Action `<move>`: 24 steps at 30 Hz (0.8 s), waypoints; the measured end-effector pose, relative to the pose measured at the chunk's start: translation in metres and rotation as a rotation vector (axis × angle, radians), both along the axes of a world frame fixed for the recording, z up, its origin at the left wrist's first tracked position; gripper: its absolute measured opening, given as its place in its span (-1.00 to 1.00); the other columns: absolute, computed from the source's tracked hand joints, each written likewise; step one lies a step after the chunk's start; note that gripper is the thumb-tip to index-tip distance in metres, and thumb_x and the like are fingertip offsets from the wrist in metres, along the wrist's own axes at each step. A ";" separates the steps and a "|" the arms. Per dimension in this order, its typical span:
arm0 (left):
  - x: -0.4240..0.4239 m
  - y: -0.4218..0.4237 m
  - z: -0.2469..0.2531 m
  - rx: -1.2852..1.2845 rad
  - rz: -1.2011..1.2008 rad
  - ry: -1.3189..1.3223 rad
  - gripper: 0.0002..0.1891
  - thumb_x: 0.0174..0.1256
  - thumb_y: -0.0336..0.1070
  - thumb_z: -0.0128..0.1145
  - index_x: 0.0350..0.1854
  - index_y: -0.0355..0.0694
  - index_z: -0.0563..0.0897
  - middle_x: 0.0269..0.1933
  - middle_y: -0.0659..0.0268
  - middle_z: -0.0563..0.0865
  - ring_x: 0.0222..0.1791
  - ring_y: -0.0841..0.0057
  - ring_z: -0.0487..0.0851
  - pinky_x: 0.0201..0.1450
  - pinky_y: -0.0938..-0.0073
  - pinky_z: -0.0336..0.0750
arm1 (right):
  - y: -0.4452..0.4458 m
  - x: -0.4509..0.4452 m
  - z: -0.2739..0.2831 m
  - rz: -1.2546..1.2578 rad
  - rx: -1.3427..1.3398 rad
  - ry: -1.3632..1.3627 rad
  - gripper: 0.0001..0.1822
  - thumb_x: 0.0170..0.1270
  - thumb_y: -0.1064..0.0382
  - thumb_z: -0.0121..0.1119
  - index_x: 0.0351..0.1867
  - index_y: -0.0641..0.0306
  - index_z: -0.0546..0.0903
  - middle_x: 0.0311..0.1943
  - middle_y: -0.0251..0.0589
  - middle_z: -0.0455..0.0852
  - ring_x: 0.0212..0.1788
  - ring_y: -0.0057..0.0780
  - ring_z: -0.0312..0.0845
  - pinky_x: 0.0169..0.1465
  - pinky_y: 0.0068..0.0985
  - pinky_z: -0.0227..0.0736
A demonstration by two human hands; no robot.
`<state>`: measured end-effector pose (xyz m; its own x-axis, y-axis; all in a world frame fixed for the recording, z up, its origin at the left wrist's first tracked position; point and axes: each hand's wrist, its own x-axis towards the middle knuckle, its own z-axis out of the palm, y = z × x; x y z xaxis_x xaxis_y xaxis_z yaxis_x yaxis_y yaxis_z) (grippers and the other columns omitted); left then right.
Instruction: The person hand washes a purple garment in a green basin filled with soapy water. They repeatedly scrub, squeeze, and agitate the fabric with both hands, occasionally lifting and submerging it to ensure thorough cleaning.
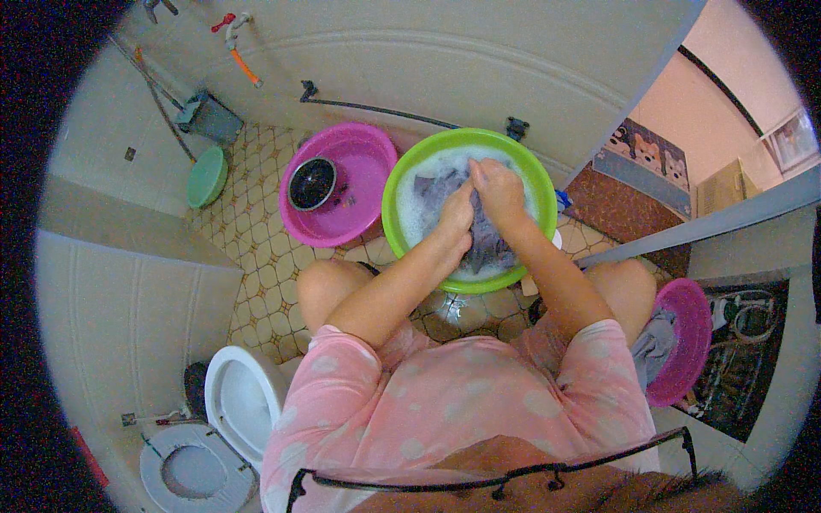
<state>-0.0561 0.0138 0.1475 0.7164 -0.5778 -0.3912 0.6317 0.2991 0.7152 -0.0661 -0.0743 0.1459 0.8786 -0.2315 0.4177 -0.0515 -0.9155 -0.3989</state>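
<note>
In front of my knees stands a lime-green plastic basin (547,186) filled with white, soapy water (414,221). A wet grey-purple cloth (487,247) lies bunched in the suds, partly under the surface. My left hand (458,210) grips a part of the cloth near the basin's middle. Close against it, my right hand (499,189) is closed in a fist on the cloth, a little farther from me. The fingers of both hands are partly hidden by the hands themselves and by the fabric.
A pink basin (378,154) holding a dark round bowl (312,184) stands at left. Behind me at right is another pink basin (696,340) with grey laundry (657,346). A toilet (240,397) is behind at left. A wall tap (236,32) and low pipe (385,110) line the wall.
</note>
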 end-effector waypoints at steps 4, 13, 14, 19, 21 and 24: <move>0.043 0.009 -0.088 -0.812 -0.327 -0.017 -0.57 0.32 0.04 -0.20 0.05 -0.15 0.45 0.00 0.26 0.55 -0.06 0.44 0.51 0.03 0.34 0.39 | 0.049 -0.018 0.023 0.069 -0.083 0.094 -0.65 0.26 0.07 -0.05 -0.51 0.32 0.54 -0.54 0.03 0.56 -0.46 -0.03 0.50 -0.42 -0.23 0.36; 0.006 -0.001 -0.023 -0.058 -0.030 0.053 -0.60 0.29 -0.04 -0.10 0.06 -0.19 0.42 -0.05 0.29 0.56 -0.01 0.41 0.48 0.01 0.39 0.38 | 0.002 -0.006 0.006 -0.036 0.083 -0.025 -0.62 0.29 0.04 -0.15 -0.48 0.26 0.56 -0.48 0.03 0.62 -0.45 0.01 0.54 -0.36 -0.15 0.43; 0.011 -0.001 -0.032 -0.016 -0.082 -0.096 -0.65 0.30 -0.03 -0.11 -0.04 -0.17 0.47 -0.10 0.30 0.58 -0.07 0.42 0.50 -0.03 0.39 0.40 | 0.010 -0.010 0.005 -0.002 0.036 -0.046 -0.64 0.28 0.05 -0.11 -0.48 0.27 0.55 -0.51 0.02 0.59 -0.46 0.00 0.52 -0.39 -0.17 0.40; 0.055 0.013 -0.131 -0.697 -0.191 -0.082 -0.70 0.33 -0.01 -0.14 -0.26 -0.10 0.55 -0.20 0.34 0.62 -0.20 0.45 0.57 -0.09 0.38 0.43 | 0.042 -0.021 0.017 0.213 -0.110 -0.233 -0.67 0.26 0.06 -0.04 -0.48 0.28 0.52 -0.56 0.02 0.55 -0.49 -0.01 0.48 -0.43 -0.20 0.36; 0.025 -0.002 -0.088 -0.338 -0.062 -0.086 -0.72 0.32 -0.01 -0.13 -0.33 -0.08 0.53 -0.25 0.35 0.62 -0.24 0.45 0.57 -0.12 0.36 0.44 | 0.020 -0.021 0.003 0.240 -0.152 -0.306 -0.67 0.26 0.07 -0.04 -0.48 0.29 0.52 -0.55 0.02 0.55 -0.48 0.01 0.48 -0.43 -0.20 0.36; 0.005 0.000 -0.022 -0.063 0.069 0.067 -0.71 0.31 0.00 -0.13 -0.40 -0.07 0.51 -0.28 0.36 0.62 -0.27 0.47 0.57 -0.14 0.36 0.46 | -0.003 -0.009 0.009 0.075 -0.023 -0.059 -0.68 0.28 0.10 -0.12 -0.41 0.28 0.56 -0.45 0.02 0.60 -0.41 -0.02 0.54 -0.35 -0.18 0.42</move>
